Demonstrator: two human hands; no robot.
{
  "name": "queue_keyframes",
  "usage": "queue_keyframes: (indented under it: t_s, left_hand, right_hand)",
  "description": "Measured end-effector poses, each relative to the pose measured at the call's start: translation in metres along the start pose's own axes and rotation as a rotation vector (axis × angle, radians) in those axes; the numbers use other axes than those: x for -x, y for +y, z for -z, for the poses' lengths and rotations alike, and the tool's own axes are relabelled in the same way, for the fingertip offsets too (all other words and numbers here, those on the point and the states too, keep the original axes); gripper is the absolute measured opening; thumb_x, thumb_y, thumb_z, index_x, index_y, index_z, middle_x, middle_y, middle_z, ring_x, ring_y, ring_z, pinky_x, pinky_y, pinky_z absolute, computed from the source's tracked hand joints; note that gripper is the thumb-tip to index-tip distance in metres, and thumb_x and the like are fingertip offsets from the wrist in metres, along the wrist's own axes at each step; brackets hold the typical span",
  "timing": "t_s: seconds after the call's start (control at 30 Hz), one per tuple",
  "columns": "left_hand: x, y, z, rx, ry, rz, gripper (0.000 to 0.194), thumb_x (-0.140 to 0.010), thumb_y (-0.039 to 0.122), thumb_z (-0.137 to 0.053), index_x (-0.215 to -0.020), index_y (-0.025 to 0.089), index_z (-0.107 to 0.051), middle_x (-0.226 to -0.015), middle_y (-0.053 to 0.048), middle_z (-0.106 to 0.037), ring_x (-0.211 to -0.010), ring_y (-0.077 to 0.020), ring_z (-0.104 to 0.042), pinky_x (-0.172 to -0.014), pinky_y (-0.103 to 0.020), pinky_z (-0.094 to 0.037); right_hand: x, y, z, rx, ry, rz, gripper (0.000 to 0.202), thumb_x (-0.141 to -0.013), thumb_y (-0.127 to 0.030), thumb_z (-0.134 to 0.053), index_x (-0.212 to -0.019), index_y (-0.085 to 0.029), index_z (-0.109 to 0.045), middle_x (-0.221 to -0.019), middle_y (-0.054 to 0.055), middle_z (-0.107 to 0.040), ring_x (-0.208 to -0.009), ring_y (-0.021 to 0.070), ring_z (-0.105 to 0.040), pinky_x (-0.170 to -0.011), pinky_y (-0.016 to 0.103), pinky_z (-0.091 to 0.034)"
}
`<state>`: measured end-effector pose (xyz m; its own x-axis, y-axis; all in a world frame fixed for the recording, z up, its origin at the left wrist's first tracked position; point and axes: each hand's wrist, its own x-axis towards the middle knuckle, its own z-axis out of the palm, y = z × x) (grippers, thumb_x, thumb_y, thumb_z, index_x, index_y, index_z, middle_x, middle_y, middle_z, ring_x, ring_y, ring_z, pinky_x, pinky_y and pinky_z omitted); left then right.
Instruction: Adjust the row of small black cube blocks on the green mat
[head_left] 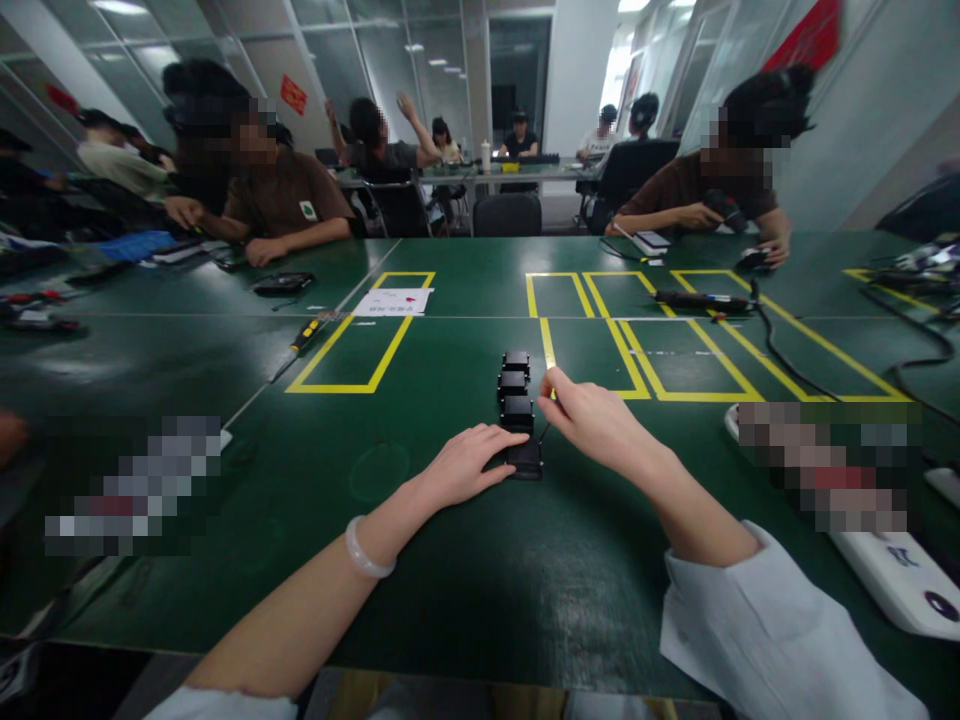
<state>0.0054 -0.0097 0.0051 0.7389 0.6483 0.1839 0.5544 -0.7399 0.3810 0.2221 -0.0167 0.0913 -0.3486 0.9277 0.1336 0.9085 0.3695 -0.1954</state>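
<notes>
A row of several black box-shaped blocks (516,408) stretches away from me along the green table. My left hand (480,460) grips the nearest block (525,458), fingers over its top and thumb at its near left side. On the other side, my right hand (581,408) is closed in a pinch just right of the row. A thin dark rod (545,433) runs from its fingertips down to the right side of the nearest block. Its upper end is hidden in the fingers, and I cannot tell its exact kind.
Yellow tape outlines (330,389) mark the green table (450,600). A yellow-black handled tool (305,335) lies left, a black corded tool (705,300) right. Two white devices, one left (225,438) and one right (892,590), flank me. Two people sit opposite; others work farther back.
</notes>
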Motion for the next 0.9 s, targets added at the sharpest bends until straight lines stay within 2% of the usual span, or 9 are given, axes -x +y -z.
queue_keyframes:
  t_s: [0.1,0.37,0.6,0.9]
  left_hand:
    - [-0.0002,0.0002,0.0004,-0.004,-0.006,0.001,0.042,-0.094,0.031,-0.053,-0.134,0.027,-0.043,-0.120,-0.004,-0.059,-0.105,-0.0211,-0.054,-0.091,-0.035,-0.044]
    - [0.0001,0.0001,0.0009,0.000,-0.010,-0.001,0.042,-0.094,0.031,-0.052,-0.135,0.027,-0.042,-0.121,-0.005,-0.058,-0.105,-0.0212,-0.054,-0.091,-0.035,-0.044]
    - [-0.0002,0.0000,0.0003,-0.006,-0.005,0.002,0.042,-0.094,0.032,-0.052,-0.135,0.027,-0.043,-0.121,-0.005,-0.058,-0.106,-0.0215,-0.054,-0.091,-0.035,-0.044]
    - [0.0003,-0.0008,-0.0012,-0.007,-0.008,0.004,0.042,-0.093,0.031,-0.053,-0.135,0.027,-0.043,-0.120,-0.004,-0.058,-0.105,-0.0215,-0.054,-0.091,-0.035,-0.044]
  right_hand:
    - [-0.0006,0.0004,-0.0002,0.012,-0.013,-0.010,0.022,-0.096,-0.038,-0.033,-0.100,-0.021,-0.047,-0.075,0.003,-0.064,-0.063,0.0162,-0.058,-0.053,0.024,-0.024]
    - [0.0001,0.0011,0.0003,0.019,-0.010,0.006,0.019,-0.094,-0.029,-0.033,-0.103,-0.020,-0.047,-0.076,0.003,-0.065,-0.062,0.0145,-0.055,-0.054,0.025,-0.025]
    - [-0.0018,0.0016,-0.0016,0.028,-0.023,-0.017,0.025,-0.096,-0.040,-0.033,-0.101,-0.021,-0.048,-0.075,0.003,-0.065,-0.066,0.0174,-0.058,-0.053,0.025,-0.023]
    - [0.0001,0.0006,0.0002,0.032,-0.015,0.000,0.018,-0.094,-0.029,-0.034,-0.103,-0.020,-0.047,-0.076,0.003,-0.065,-0.062,0.0149,-0.055,-0.053,0.025,-0.024]
